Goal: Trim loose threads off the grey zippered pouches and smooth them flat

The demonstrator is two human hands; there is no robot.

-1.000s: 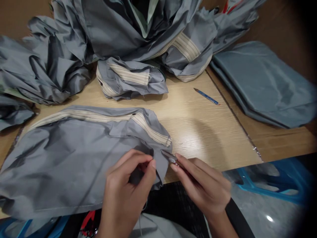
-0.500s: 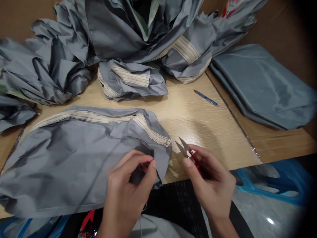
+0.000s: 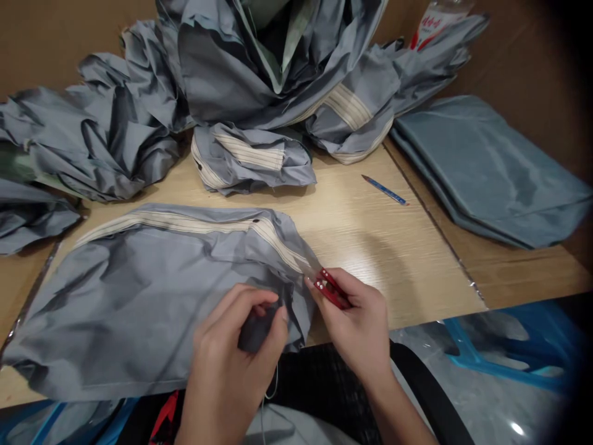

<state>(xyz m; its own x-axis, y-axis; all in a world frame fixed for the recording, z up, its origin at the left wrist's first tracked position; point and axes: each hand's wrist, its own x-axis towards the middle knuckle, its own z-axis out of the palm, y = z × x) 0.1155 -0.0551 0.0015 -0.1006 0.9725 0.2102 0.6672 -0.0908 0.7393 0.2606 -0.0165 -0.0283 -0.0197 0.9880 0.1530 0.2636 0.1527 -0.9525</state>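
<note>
A grey fabric piece with a cream striped band (image 3: pixel 152 290) lies flat on the wooden table (image 3: pixel 370 241) in front of me. My left hand (image 3: pixel 236 352) pinches the fabric's right edge, fingers closed on a fold. My right hand (image 3: pixel 356 321) grips small red thread snips (image 3: pixel 328 287), whose blades touch the end of the striped band at the fabric's right corner.
Crumpled grey fabric pieces (image 3: pixel 250 74) are heaped at the back and left. A folded stack of grey fabric (image 3: pixel 486 167) lies at the right. A blue pencil (image 3: pixel 384 190) rests on the table. A blue plastic stool (image 3: pixel 509 352) stands below the table's right edge.
My right hand drew the snips away from the fabric with their blades open, then came back left so they meet the band's corner. My left hand kept its pinch.
</note>
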